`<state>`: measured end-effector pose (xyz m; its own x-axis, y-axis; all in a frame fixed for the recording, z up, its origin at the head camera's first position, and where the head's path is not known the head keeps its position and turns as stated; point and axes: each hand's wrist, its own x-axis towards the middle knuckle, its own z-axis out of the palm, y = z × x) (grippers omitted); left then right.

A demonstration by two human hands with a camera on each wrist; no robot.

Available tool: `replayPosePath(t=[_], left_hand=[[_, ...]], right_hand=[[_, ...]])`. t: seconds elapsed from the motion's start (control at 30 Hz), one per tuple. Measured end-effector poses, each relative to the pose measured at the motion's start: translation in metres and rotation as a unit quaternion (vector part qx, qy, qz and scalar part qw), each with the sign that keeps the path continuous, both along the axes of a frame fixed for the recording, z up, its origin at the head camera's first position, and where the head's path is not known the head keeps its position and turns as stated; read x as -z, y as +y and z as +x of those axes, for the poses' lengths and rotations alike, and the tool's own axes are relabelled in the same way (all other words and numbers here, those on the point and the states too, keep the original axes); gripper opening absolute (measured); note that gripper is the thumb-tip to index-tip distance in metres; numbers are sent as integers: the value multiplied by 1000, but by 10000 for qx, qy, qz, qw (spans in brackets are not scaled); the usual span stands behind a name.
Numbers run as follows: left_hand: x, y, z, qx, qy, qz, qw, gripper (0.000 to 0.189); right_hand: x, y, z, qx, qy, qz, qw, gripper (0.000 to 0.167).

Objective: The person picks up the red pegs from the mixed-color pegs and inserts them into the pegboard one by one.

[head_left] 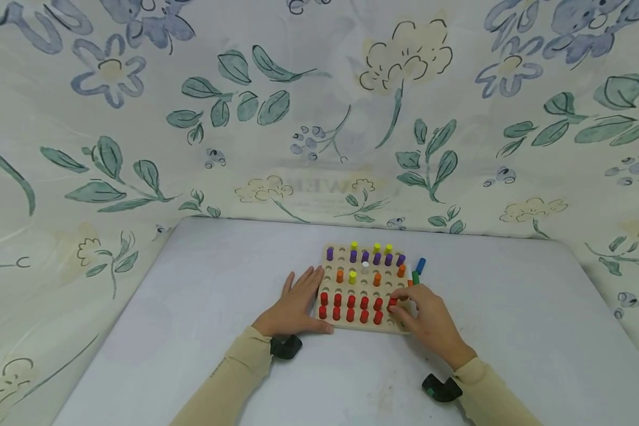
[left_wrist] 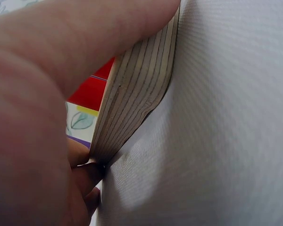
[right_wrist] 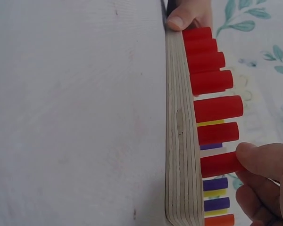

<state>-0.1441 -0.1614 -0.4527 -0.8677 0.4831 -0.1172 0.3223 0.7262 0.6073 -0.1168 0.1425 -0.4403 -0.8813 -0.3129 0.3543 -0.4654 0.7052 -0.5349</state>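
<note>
A wooden pegboard (head_left: pixel 346 325) lies on the table, with two front rows of red pegs (head_left: pixel 350 315). My left hand (head_left: pixel 291 306) rests against its front left corner, fingers spread along the left side and thumb along the front edge. Between thumb and fingertips, my right hand (head_left: pixel 431 316) pinches a red peg (right_wrist: pixel 220 165) at the right end of the second red row. In the right wrist view that peg's lower end meets the board top; whether it is fully seated I cannot tell. The left wrist view shows the board's layered edge (left_wrist: pixel 137 94) beside my thumb.
Purple pegs (head_left: pixel 354 256), yellow pegs (head_left: pixel 377 248), orange pegs (head_left: pixel 377 280) and a white peg (head_left: pixel 365 268) stand farther back on the board. A blue peg (head_left: pixel 421 265) and a green peg (head_left: pixel 416 277) lie beyond its right side. Floral cloth (head_left: pixel 319 118) hangs behind the table (head_left: pixel 234 278).
</note>
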Motion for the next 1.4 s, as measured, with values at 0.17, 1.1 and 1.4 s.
replayPosePath(t=[0.17,1.1,1.4], left_hand=[[0,0,0,-1,12,3,10000,122],[0,0,0,-24,-26,-56,10000,122],[1,0,-1,12,0,-57,10000,123]], right_hand=[[1,1,-2,-14,9,2,10000,20],[4,0,0,92,-365,22,9993,23],[4,-1,1,202,-534,65,9983,23]])
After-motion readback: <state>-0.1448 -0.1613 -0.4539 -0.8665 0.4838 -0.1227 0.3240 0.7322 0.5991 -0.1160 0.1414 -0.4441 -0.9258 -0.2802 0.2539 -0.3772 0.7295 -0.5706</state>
